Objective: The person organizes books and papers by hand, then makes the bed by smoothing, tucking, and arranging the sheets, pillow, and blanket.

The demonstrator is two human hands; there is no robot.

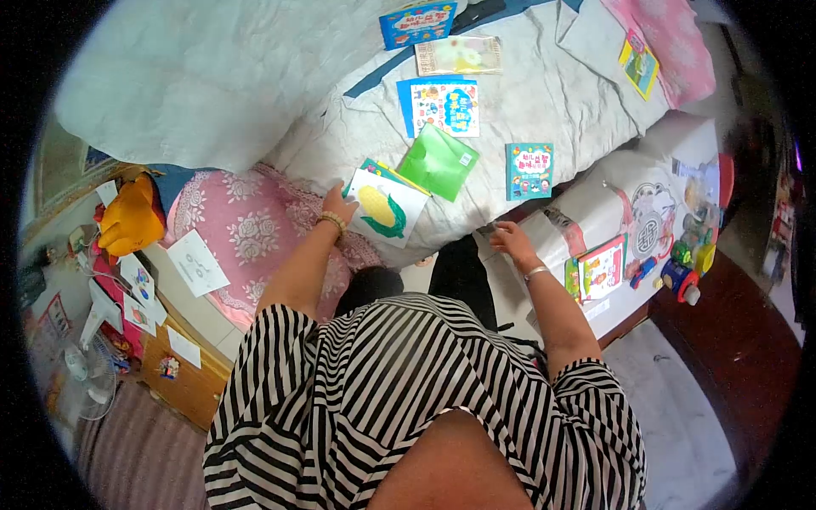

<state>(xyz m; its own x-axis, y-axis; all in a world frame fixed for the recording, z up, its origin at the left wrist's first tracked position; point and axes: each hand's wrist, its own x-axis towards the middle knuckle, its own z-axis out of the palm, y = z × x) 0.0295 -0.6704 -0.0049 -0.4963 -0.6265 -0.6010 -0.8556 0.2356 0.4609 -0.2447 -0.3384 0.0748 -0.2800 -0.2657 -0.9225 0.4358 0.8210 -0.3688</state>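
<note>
My left hand (pixel 340 206) is closed at the left edge of a white sheet with a yellow corn picture (pixel 380 209). That sheet lies over a green and yellow booklet (pixel 393 174) at the near edge of the bed. Touching its upper right is a tilted bright green booklet (pixel 439 163). My right hand (pixel 512 244) hovers empty in front of the bed edge, fingers apart and slightly bent. Above it on the bed lies a teal book (pixel 529 172) with Chinese lettering.
Farther back on the bed lie a white and blue book (pixel 445 109), a pale packet (pixel 459 56) and a blue book (pixel 417 25). At right, a white-covered surface (pixel 595 223) holds books (pixel 603 269) and toys (pixel 679 279). A drawing sheet (pixel 198 263) rests on pink fabric (pixel 246 217) at left.
</note>
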